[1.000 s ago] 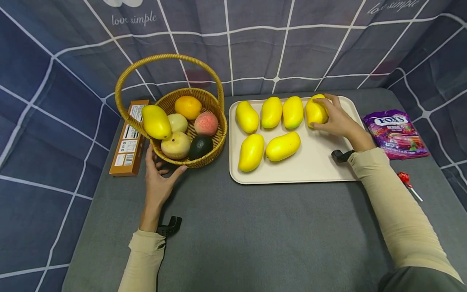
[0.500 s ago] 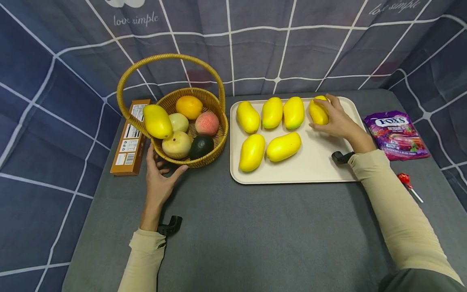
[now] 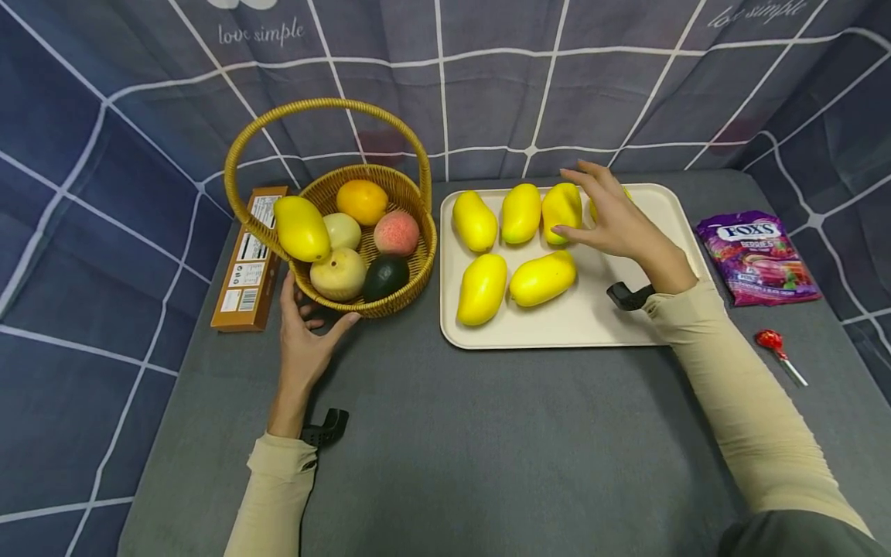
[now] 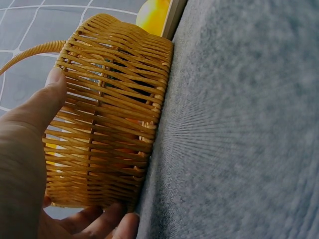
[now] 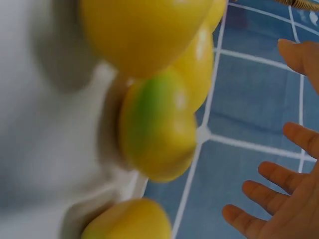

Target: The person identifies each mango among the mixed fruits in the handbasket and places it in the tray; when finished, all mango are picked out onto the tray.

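My left hand (image 3: 302, 340) holds the near left side of a wicker basket (image 3: 379, 311). In the left wrist view its thumb (image 4: 56, 87) presses the woven wall and the other fingers bend round the lower side. Inside are an orange (image 3: 362, 203), a peach (image 3: 397, 233), an avocado (image 3: 385, 278), two pale round fruits and a mango (image 3: 302, 228) leaning on the rim. My right hand (image 3: 612, 220) hovers, fingers spread, over a cream tray (image 3: 557, 329) of several mangoes. It is nearest the top-row mango (image 3: 558, 203) and mostly hides another; the right wrist view shows nothing in its grasp.
An orange-brown box (image 3: 244, 267) lies left of the basket, partly behind it. Right of the tray are a purple candy bag (image 3: 755, 263) and a red lollipop (image 3: 771, 340). A checked curtain (image 3: 487, 100) borders the table's back and sides.
My right hand has left the rightmost top-row mango, its fingers spreading, and moved left over the neighbouring one. The released mango stays on the tray. My left hand stays at the basket.
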